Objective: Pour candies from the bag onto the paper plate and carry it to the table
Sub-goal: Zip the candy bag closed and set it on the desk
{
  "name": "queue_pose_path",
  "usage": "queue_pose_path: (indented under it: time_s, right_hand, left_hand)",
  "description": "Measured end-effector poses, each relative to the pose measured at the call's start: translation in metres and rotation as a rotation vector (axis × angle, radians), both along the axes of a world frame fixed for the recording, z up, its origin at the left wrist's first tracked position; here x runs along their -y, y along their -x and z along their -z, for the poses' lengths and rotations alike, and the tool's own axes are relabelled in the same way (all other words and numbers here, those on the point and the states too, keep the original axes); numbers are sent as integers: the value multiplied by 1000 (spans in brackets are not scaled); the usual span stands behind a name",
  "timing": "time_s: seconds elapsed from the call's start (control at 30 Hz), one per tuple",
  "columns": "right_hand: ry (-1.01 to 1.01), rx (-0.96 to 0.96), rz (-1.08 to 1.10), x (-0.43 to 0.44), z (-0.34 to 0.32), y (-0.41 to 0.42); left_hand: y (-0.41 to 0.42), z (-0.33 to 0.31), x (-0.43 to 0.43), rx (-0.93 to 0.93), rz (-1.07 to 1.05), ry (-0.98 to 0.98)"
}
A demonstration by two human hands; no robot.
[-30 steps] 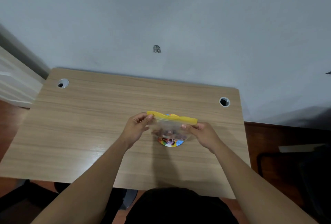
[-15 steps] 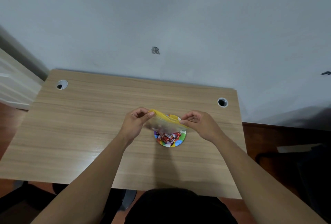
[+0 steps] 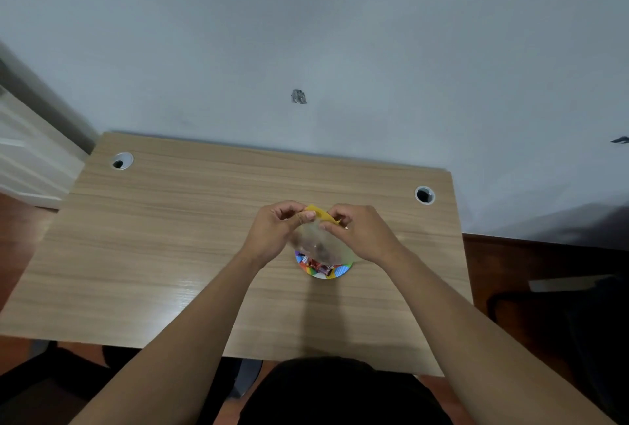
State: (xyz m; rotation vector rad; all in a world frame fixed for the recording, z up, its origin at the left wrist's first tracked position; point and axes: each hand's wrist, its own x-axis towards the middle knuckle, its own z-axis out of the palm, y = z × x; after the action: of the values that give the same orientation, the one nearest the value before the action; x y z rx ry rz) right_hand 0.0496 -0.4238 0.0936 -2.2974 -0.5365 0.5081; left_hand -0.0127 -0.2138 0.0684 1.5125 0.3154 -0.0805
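Note:
A clear plastic bag [image 3: 321, 241] with a yellow zip strip hangs over a small colourful paper plate [image 3: 335, 273] on the wooden desk [image 3: 170, 237]. My left hand [image 3: 272, 232] pinches the bag's yellow top from the left, and my right hand [image 3: 362, 235] pinches it from the right, the two hands close together. Red-wrapped candies [image 3: 318, 266] lie on the plate, partly hidden under the bag. The bag looks blurred and I cannot tell what is left inside it.
The desk stands against a pale wall, with round cable holes at the back left [image 3: 121, 161] and back right [image 3: 424, 194]. A dark chair [image 3: 578, 322] stands on the red-brown floor to the right. White panelling [image 3: 30, 166] is at the left.
My hands have come closer together, bunching the bag's yellow top. The candies that were in the bag a second ago now lie on the plate.

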Motion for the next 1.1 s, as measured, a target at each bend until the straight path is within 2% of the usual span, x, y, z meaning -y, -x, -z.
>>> queue_pose_path:
  time_s: [0.3, 0.53, 0.67, 0.87, 1.1]
  right_hand:
    - [4, 57, -10, 0, -3, -1]
    - [40, 54, -10, -2, -6, 0]
    - [-13, 15, 0, -4, -6, 3]
    - [-43, 54, 18, -7, -3, 4]
    - [-35, 117, -18, -9, -11, 7]
  left_hand:
    - [1, -2, -3, 36, 9, 42]
    - [-1, -5, 1, 52, -53, -87]
    - [-2, -5, 7, 55, -56, -122]
    - [0, -4, 14, 66, -72, -124]
    - [1, 1, 22, 65, -71, -238]
